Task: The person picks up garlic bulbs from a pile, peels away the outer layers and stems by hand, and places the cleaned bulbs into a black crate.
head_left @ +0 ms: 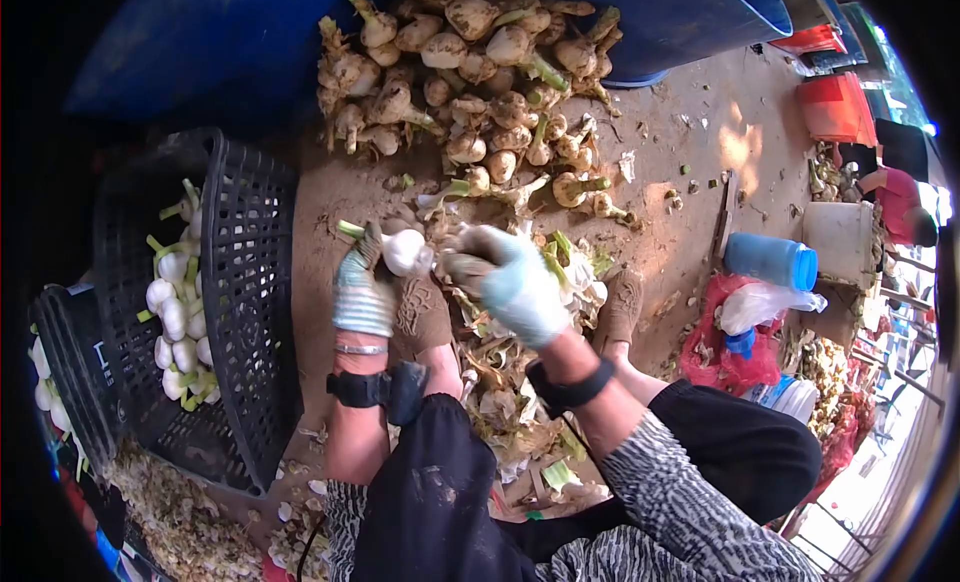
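Note:
My left hand (364,287), in a soiled striped glove, is closed round the short green stem of a white garlic bulb (405,253). The bulb looks clean and smooth, with a bit of loose skin at its right side. Just to the right, my right hand (508,284) has its gloved fingers curled in. Whether they hold anything is hidden by the blur and the dirt on the glove. Below both hands, between my feet, lies a heap of peeled garlic skins (500,382). Beyond them is a pile of dirty, unpeeled garlic bulbs (490,92).
A black plastic crate (250,312) at left holds white garlic bulbs (178,317). Blue containers (210,52) stand behind the pile. On the right are a blue jug (770,262), a red mesh bag (705,332), a pale bucket (838,244) and another person (900,204).

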The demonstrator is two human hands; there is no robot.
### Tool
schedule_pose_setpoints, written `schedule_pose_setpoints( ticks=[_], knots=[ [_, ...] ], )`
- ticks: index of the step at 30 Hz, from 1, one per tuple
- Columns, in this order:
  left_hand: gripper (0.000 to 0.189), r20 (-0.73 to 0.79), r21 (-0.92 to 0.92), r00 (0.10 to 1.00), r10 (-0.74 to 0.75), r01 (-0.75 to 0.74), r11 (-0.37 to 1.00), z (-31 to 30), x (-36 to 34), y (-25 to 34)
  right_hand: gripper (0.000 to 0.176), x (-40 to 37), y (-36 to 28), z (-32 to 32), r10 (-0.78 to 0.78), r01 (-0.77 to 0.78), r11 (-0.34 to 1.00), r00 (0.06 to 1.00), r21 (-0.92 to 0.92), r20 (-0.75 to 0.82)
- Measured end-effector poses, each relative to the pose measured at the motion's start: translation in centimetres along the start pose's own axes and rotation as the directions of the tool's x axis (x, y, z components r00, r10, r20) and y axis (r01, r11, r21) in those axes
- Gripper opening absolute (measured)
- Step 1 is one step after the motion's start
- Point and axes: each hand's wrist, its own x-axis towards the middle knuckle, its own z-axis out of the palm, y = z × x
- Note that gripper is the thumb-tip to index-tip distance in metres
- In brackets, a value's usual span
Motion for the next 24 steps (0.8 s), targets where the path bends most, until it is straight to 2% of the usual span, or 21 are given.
schedule_pose_setpoints(
  ticks=[2, 4, 5, 6, 7, 8, 9, 10, 11, 12, 14, 15, 16, 18, 20, 22, 24],
  knots=[
    [0.029, -0.072, 0.053, 0.977, 0.200, -0.197, 0.979, 0.0, -0.1, 1.1, 0.014, -1.4, -1.0, -2.4, -0.069, 0.058, 0.954, 0.997, 0.293, 0.027],
    [0.021, -0.142, 0.062, 0.981, 0.136, -0.128, 0.990, -0.4, -0.4, 2.3, 0.020, -1.1, 1.4, -4.3, -0.121, 0.150, 0.968, 0.981, 0.201, -0.154],
    [0.018, -0.140, 0.247, 0.969, 0.203, -0.164, 0.955, 0.5, -0.8, 2.3, 0.027, -0.3, 4.2, -4.8, -0.220, 0.187, 0.972, 0.937, -0.143, -0.271],
    [0.015, -0.128, 0.425, 0.954, 0.271, -0.194, 0.884, 1.4, -1.0, 2.0, 0.031, -0.1, 4.8, -5.3, -0.170, -0.008, 0.798, 0.957, -0.603, -0.237],
    [0.011, -0.215, 0.626, 0.931, 0.296, -0.101, 0.773, 2.4, -0.7, 1.2, 0.032, 0.1, 6.1, -4.6, -0.198, 0.057, 0.843, 0.957, -0.535, -0.210],
    [0.015, -0.154, 0.793, 0.939, 0.308, -0.069, 0.606, 2.2, -0.7, 0.9, 0.033, 0.0, 6.6, -3.3, -0.219, 0.115, 0.881, 0.958, -0.458, -0.183],
    [0.016, -0.165, 0.816, 0.944, 0.284, -0.031, 0.577, 1.7, -0.6, 0.5, 0.031, -0.5, 7.2, -1.9, -0.043, 0.018, 0.955, 0.996, -0.298, -0.077],
    [0.017, -0.171, 0.838, 0.950, 0.260, 0.002, 0.545, 1.2, -0.2, 0.1, 0.029, -1.0, 6.1, -0.6, -0.068, 0.077, 0.915, 0.997, -0.395, 0.037],
    [0.018, -0.160, 0.812, 0.950, 0.267, -0.028, 0.583, 0.6, 0.2, -0.5, 0.029, -0.8, 7.7, 1.5, -0.115, 0.078, 0.808, 0.993, -0.584, -0.026],
    [0.018, -0.149, 0.811, 0.951, 0.270, -0.038, 0.583, 0.4, 0.6, -0.9, 0.029, -0.3, 8.8, 2.9, -0.051, -0.003, 0.721, 0.997, -0.693, -0.057],
    [0.020, -0.054, 0.956, 0.984, 0.167, 0.002, 0.295, -0.8, 1.0, -1.8, 0.028, 1.1, 10.3, 4.1, -0.100, -0.068, 0.643, 0.980, -0.762, -0.171],
    [0.026, -0.065, 0.974, 0.990, 0.129, 0.035, 0.225, -2.4, 1.6, -2.6, 0.028, 1.5, 10.9, 4.2, -0.096, -0.065, 0.646, 0.981, -0.760, -0.166],
    [0.032, -0.019, 0.995, 0.993, 0.116, 0.030, -0.094, -0.8, 0.9, -2.4, 0.031, 1.7, 11.2, 4.2, -0.068, -0.058, 0.650, 0.989, -0.758, -0.134],
    [0.035, 0.118, 0.972, 0.982, 0.145, -0.085, -0.218, 0.0, 0.5, -2.7, 0.035, 1.9, 11.3, 3.8, -0.049, -0.052, 0.647, 0.993, -0.760, -0.109],
    [0.036, 0.075, 0.981, 0.990, 0.121, -0.052, -0.187, -0.2, 1.3, -2.7, 0.035, 1.7, 10.9, 3.5, -0.032, 0.008, 0.537, 0.999, -0.843, -0.010],
    [0.037, 0.037, 0.987, 0.995, 0.093, -0.021, -0.157, 0.7, 1.5, -2.5, 0.032, 1.1, 10.8, 3.7, -0.100, 0.028, 0.445, 0.995, -0.895, -0.018],
    [0.034, -0.102, 0.994, 0.994, -0.026, 0.103, 0.021, 3.0, 0.6, -1.9, 0.022, 0.9, 11.8, 3.9, -0.274, 0.081, 0.397, 0.961, -0.914, -0.034]
  ],
)
